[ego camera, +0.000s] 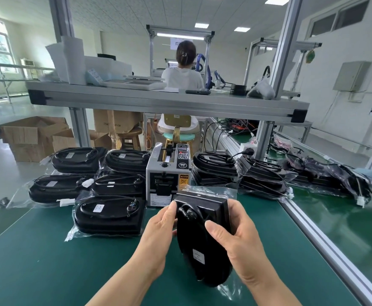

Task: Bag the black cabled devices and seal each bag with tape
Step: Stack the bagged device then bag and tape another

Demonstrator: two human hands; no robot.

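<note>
Left hand: the left hand (158, 235) grips the left edge of the held device (199, 244), fingers curled under it, thumb up by the cable.
Right hand: the right hand (235, 237) grasps the right edge, thumb laid across the top face.
Held device: black, with a coiled cable and a white label on its upper face. It is held over the green surface (48, 261), squared end toward the tape dispenser (168, 173).
Clear bag (229, 290): holds the held device. Loose plastic shows past both ends; whether its mouth is closed I cannot tell.
Tape dispenser: a grey box at the back middle of the surface, just beyond the held device.
Left group (109, 215): five black devices, each in its own clear bag with cable coiled on top, lying flat beside the dispenser.
Right stack (262, 175): more bagged devices, piled on one another right of the dispenser.
Far heap (335, 177): bagged black items past the aluminium rail (326, 246); details unclear.
Cardboard boxes (32, 138): on the floor behind, flaps open, contents not visible.
</note>
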